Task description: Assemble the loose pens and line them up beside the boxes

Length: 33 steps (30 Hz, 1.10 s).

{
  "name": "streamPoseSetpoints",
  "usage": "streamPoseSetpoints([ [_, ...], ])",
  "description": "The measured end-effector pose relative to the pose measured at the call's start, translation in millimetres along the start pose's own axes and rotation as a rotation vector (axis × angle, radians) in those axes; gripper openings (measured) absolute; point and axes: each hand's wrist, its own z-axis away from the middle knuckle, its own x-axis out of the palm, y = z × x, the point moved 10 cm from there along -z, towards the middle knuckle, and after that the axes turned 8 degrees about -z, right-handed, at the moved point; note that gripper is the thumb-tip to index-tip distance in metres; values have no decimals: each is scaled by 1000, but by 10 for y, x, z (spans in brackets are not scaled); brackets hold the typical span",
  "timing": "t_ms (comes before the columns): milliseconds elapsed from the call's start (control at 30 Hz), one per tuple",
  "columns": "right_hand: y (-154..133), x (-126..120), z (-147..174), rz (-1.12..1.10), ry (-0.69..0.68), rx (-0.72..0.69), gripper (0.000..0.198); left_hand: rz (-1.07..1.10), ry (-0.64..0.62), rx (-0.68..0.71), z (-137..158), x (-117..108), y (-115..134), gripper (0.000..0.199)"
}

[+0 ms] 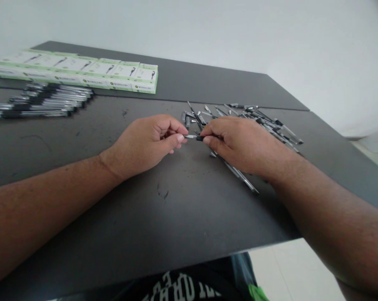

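Between my two hands a pen [193,137] lies level just above the table, showing a short silver-and-clear stretch and a black grip. My left hand [149,142] pinches its left end between thumb and forefinger. The black part at the other end is held in the closed fingers of my right hand [239,141], which hides the rest. Around and beneath the right hand lie loose pen parts [239,173]: thin refills, clear barrels and small silver tips, some covered by that hand.
Pens with black grips lie in a row [50,99] at the left. Behind them stand several white-and-green boxes [122,79] side by side. More pen parts [281,129] spread to the right. The dark grey table [138,234] has its front edge near my body and meets a white wall behind.
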Motion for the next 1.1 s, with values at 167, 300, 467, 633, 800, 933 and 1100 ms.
streamPoseSetpoints([
  [167,-4,5,-3,-2,-6,18,27,2,-12,6,-2,22,8,22],
  [300,-23,13,-7,-13,-10,22,25,34,-25,28,8,34,41,20],
  [467,-37,12,-7,-21,-7,21,23,2,-20,30,26,0,96,19],
  [633,-52,8,-9,-7,-22,24,23,-22,-25,25,29,-24,127,17],
  [800,-52,18,-13,-13,-39,26,23,-25,-31,19,26,-28,147,17],
  [933,-46,28,-14,-29,-34,17,23,-21,-33,6,26,-23,147,17],
  [1100,-32,63,-12,-43,-54,16,24,-19,-63,7,38,23,131,18],
])
